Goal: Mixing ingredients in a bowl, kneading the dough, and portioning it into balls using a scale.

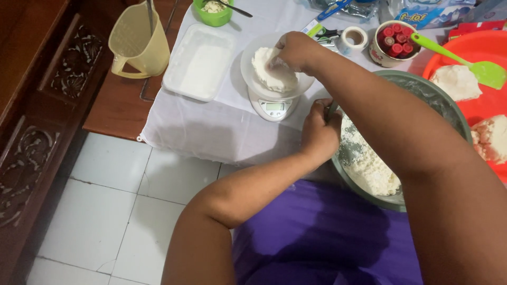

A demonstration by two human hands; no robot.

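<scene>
Right hand [296, 51]: fingers curled downward, pinching and pressing the top of a lump of white dough [272, 71]. The grip is partly closed round the upper edge of the lump; fingertips are hidden in it.

Lump of white dough: lies in the shallow white pan of a small digital kitchen scale [273, 105], which stands on the white cloth [211, 126] covering the worktop, near its front edge.

Left hand [318, 134]: closed in a fist round the rim of a large grey-green bowl [422, 87]; a thin dark handle shows just above the knuckles, but whether the hand also grips it cannot be told.

Large grey-green bowl: sits at the worktop's edge, partly over the person's purple-clad lap, with crumbly white dough [367, 169] inside.

Nearby items:
- white rectangular tray [199, 63], left of the scale
- pale yellow plastic jug [138, 42], on the bare wood beside the cloth
- small green bowl [213, 13] with a spoon, behind the tray
- roll of tape [353, 38], right of the scale
- cup of red tubes [393, 42]
- green spatula [465, 60] lying over an orange tray [475, 45] that carries further dough pieces
</scene>
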